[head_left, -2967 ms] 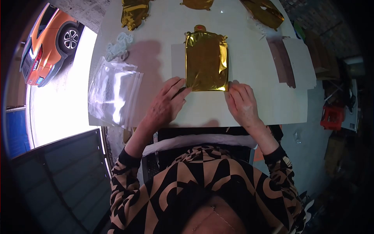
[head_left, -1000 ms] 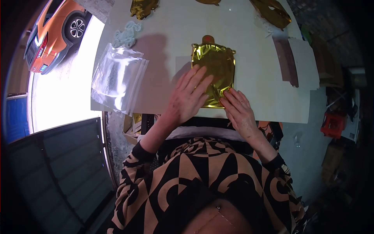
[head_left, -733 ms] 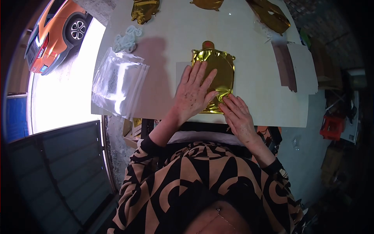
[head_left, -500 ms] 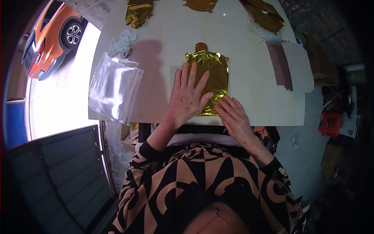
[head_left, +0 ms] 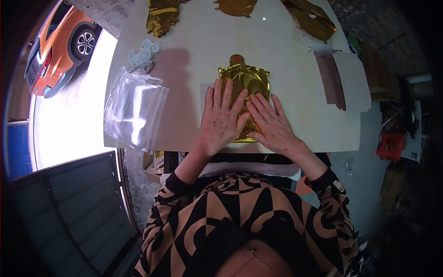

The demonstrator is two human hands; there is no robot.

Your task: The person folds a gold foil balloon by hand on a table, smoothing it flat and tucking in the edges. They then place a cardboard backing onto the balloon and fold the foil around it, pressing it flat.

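A shiny gold foil piece, folded flat with a rounded tab at its top, lies on the pale table near the front edge. My left hand rests flat over its left side, fingers spread. Across its lower right part lies my right hand, also flat, with fingers apart and the thumb out toward the left. Under the left fingers, a thin sheet edge shows beside the foil. Neither hand grips anything. The palms hide much of the lower foil.
Clear plastic bags and a crumpled whitish bundle lie at left. More gold foil pieces are along the far side. A brown strip and white card lie at right. An orange car stands outside; a red stool is right.
My right hand has moved up and left onto the foil and now lies flatter. My left hand stays on the foil. The view has shifted slightly.
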